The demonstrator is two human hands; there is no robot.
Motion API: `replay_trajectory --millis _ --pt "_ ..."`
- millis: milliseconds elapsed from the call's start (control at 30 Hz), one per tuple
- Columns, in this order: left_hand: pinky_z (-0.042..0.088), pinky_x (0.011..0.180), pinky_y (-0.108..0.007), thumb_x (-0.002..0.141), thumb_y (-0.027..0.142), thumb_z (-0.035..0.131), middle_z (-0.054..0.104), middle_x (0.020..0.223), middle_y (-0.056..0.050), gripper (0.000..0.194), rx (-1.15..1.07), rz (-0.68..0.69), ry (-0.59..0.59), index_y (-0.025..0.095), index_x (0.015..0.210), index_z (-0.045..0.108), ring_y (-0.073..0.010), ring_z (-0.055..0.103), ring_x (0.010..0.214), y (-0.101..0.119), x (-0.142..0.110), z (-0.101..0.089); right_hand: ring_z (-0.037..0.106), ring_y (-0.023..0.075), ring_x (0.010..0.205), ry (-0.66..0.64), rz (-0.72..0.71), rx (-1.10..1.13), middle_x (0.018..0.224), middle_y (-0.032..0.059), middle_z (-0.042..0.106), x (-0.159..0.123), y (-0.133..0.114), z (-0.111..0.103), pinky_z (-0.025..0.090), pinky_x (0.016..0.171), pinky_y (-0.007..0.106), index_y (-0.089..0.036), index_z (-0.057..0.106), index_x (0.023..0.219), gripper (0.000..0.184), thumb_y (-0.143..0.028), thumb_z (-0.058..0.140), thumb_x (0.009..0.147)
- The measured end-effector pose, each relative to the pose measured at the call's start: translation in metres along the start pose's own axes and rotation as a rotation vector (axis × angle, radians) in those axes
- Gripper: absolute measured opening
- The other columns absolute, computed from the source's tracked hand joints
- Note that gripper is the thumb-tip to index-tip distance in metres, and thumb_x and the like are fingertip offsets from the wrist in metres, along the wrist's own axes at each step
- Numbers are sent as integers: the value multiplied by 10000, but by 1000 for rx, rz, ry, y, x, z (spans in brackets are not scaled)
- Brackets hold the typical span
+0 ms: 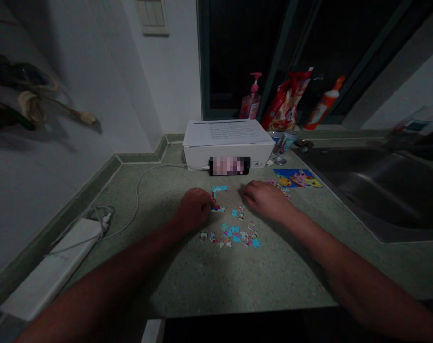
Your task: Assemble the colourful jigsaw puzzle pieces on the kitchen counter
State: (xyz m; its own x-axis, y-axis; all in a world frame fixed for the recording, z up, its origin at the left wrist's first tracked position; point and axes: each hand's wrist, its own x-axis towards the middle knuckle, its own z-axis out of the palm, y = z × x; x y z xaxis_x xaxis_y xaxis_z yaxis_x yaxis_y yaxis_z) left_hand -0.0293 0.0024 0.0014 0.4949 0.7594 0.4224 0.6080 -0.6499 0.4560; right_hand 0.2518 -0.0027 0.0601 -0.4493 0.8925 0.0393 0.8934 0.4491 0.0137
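Note:
A partly joined jigsaw border [219,189], light blue with some red, lies on the counter in front of me. My left hand [195,208] is at its lower left corner, with fingers bent and fingertips on a jigsaw piece [216,207] there. My right hand [266,197] rests to the right of the border, its fingers curled down to the counter; whatever they may hold is hidden. More jigsaw pieces [273,183] lie partly behind that hand. Nearer to me is a loose spread of jigsaw pieces [234,232], with a blue piece [235,213] just above it.
A phone [229,166] leans on a white box [198,155] topped with papers. A colourful picture card [297,178] lies near the sink [380,176]. Cans [286,143] stand beside the box. A power strip [55,267] and its cable are on the left.

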Motion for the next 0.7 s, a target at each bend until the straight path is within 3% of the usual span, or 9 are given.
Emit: replay_trajectory --millis 133,700 --pt "587 1008 -487 769 -58 561 818 949 -33 394 11 -12 16 234 897 793 -249 755 956 0 0 1 723 251 970 -78 -11 -33 1085 125 783 -1 -3 0 490 808 353 -187 799 1059 262 -166 538 1061" --pt "592 1010 -468 778 -40 571 820 934 -26 375 33 -26 -2 233 892 801 -232 760 943 2 1 -1 689 247 905 -31 -20 -9 1030 130 769 0 -2 11 467 780 371 -179 775 1012 242 -174 536 1049"
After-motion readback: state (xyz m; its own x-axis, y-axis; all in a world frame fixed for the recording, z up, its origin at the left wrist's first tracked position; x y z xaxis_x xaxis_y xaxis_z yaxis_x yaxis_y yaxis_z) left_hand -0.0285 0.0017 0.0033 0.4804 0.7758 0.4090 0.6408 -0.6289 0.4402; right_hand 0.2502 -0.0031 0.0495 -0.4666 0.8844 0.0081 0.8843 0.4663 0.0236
